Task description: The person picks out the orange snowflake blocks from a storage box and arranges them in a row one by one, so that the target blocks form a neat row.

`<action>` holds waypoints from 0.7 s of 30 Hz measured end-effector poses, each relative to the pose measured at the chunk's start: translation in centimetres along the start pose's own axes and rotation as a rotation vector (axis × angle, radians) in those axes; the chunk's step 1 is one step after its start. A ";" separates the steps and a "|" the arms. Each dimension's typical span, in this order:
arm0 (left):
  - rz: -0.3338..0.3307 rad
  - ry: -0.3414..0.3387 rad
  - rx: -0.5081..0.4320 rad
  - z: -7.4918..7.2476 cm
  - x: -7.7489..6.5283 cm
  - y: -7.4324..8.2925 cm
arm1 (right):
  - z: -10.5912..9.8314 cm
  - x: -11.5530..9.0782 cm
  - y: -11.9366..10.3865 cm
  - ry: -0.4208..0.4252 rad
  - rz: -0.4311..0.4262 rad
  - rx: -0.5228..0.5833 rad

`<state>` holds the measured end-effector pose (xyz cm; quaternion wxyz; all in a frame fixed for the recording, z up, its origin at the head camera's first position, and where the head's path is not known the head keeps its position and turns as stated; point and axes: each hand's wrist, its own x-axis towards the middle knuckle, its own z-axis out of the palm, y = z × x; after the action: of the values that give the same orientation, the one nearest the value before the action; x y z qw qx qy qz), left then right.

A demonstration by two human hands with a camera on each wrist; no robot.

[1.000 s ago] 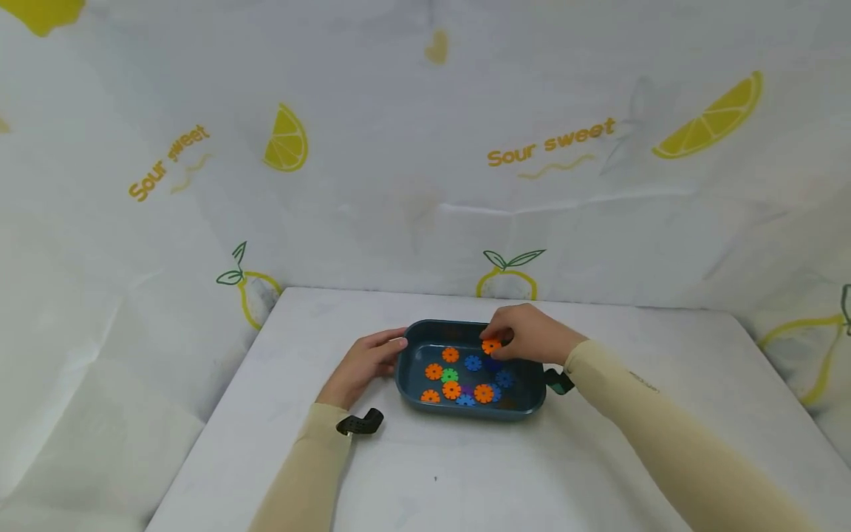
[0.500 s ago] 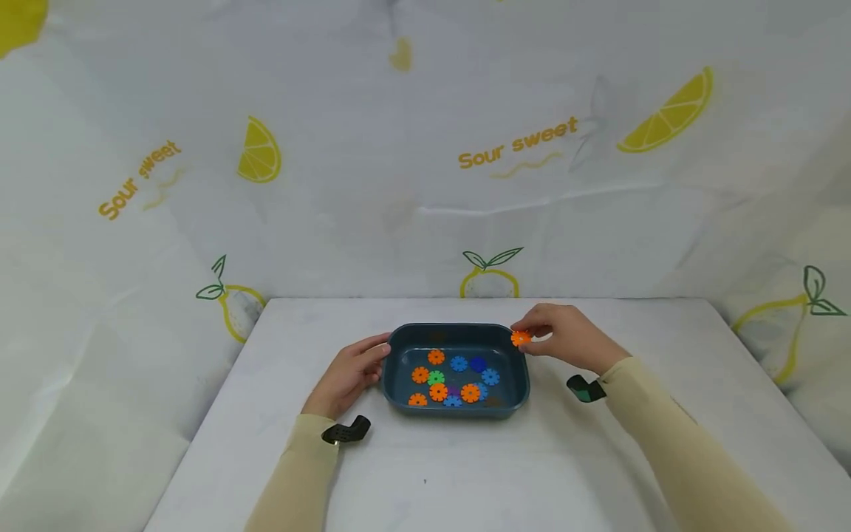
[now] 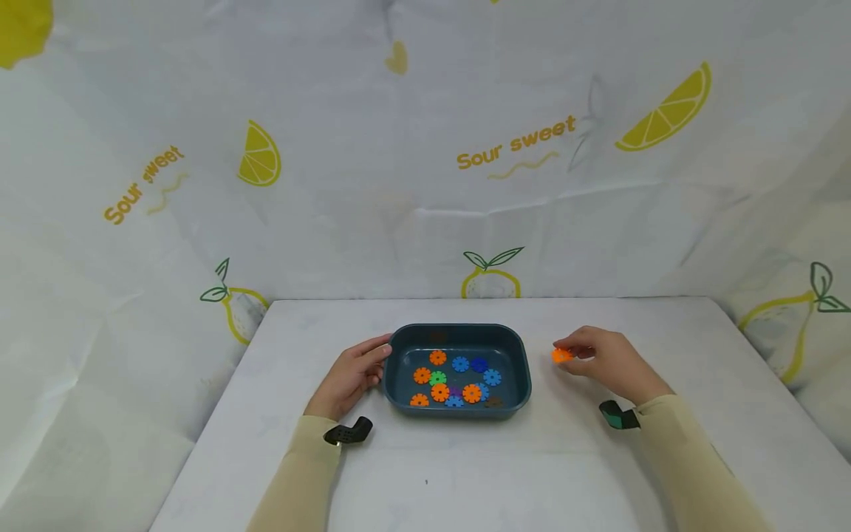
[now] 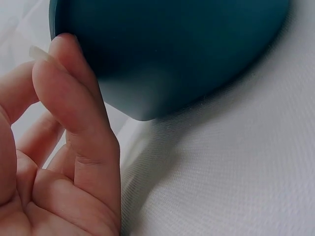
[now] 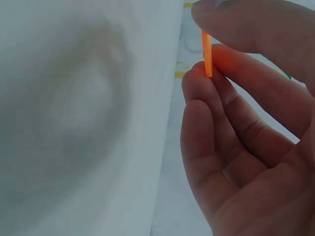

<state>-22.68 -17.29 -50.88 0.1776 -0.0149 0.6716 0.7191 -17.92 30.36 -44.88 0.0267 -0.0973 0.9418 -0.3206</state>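
Observation:
A dark teal rectangular tray [image 3: 459, 414] stands on the white table. My left hand [image 3: 349, 374] holds its left end, thumb at the rim and the other fingers partly hidden. In the left wrist view the thumb [image 4: 74, 98] meets the edge of the tray [image 4: 172, 44]. To the right of the tray, my right hand [image 3: 610, 360] pinches an orange notched snowflake disc [image 3: 561, 355] above the table. Seen edge-on in the right wrist view, this disc [image 5: 206, 54] sits between thumb and fingertips. Several loose discs lie in the tray, orange [image 3: 440, 392], blue [image 3: 460, 363], green [image 3: 437, 378] and purple.
The white table [image 3: 425, 473] extends around the tray on all sides. Behind it hangs a white cloth [image 3: 372, 244] printed with lemons and lettering. Black straps [image 3: 349, 432] circle both wrists.
My right hand has lifted the orange disc out over the tray's right rim and carried it rightward above the table. The left hand stays at the tray's left end. The head view has shifted slightly.

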 end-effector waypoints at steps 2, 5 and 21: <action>-0.001 -0.002 0.000 0.0 0.0 -0.1 | 0.2 -0.3 0.3 0.005 0.002 -0.002; -0.007 -0.004 -0.005 0.1 0.1 -0.3 | 0.4 -0.6 0.7 0.009 0.007 -0.005; 0.008 -0.003 0.013 -0.2 0.2 -0.2 | 1.4 -0.3 2.2 0.013 -0.010 -0.015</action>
<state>-22.87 -17.45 -51.14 0.1761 -0.0099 0.6760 0.7155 -17.85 31.23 -47.34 0.0183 -0.1003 0.9439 -0.3143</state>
